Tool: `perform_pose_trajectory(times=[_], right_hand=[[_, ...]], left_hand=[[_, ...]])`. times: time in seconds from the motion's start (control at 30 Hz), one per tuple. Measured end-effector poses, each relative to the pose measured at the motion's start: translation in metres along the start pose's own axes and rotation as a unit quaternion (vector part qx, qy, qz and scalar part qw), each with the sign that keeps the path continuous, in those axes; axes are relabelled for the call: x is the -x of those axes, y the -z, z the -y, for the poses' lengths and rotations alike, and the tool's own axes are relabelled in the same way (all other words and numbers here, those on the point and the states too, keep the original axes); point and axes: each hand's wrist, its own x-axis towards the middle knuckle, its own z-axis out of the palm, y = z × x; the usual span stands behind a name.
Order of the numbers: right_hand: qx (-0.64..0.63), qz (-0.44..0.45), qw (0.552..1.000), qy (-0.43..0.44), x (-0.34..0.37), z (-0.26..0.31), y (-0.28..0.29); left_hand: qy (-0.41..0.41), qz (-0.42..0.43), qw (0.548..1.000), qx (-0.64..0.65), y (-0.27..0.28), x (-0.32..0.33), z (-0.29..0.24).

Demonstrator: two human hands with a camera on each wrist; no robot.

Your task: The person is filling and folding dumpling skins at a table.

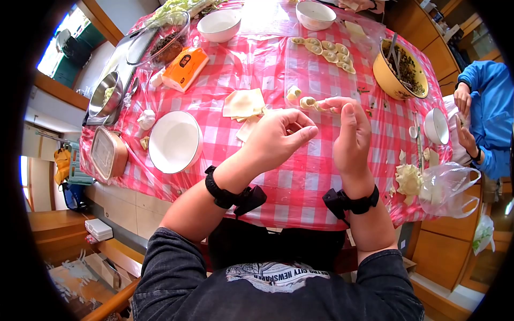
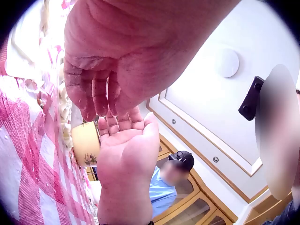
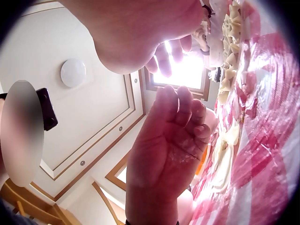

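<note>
Both hands are raised over the near middle of the checked tablecloth, palms facing, with a gap between them. The left hand (image 1: 278, 136) has its fingers loosely bent and holds nothing that shows. The right hand (image 1: 354, 136) is upright with relaxed fingers, and its palm looks bare in the left wrist view (image 2: 126, 154). Just beyond the hands lie a few folded dumplings (image 1: 308, 102), partly behind the right fingers. A stack of dough wrappers (image 1: 244, 102) lies beyond the left hand.
Rows of dumplings (image 1: 331, 52) lie farther back. A yellow pot of filling (image 1: 393, 80) stands right, an empty white bowl (image 1: 175, 142) left, beside an orange packet (image 1: 184, 69). A plastic bag (image 1: 447, 187) lies near right. Another person in blue (image 1: 490, 115) sits at the right.
</note>
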Motion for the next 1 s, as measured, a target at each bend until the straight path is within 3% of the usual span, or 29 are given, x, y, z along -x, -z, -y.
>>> perform_pose_trajectory(times=[0.43, 0.6, 0.7, 1.0], right_hand=[[0.02, -0.002, 1.0, -0.012, 0.003, -0.002, -0.001], [0.015, -0.01, 1.0, -0.01, 0.002, -0.002, -0.002], [0.056, 0.002, 0.997, -0.05, 0.006, -0.004, 0.001], [0.029, -0.002, 0.999, -0.03, 0.003, 0.0, 0.0]], left_hand=[[0.034, 0.026, 0.999, 0.03, 0.002, -0.001, 0.004], [0.032, 0.036, 0.999, 0.005, 0.003, -0.002, 0.002], [0.017, 0.045, 0.999, 0.009, 0.0, 0.001, 0.002], [-0.009, 0.032, 0.999, 0.028, -0.003, 0.002, 0.008]])
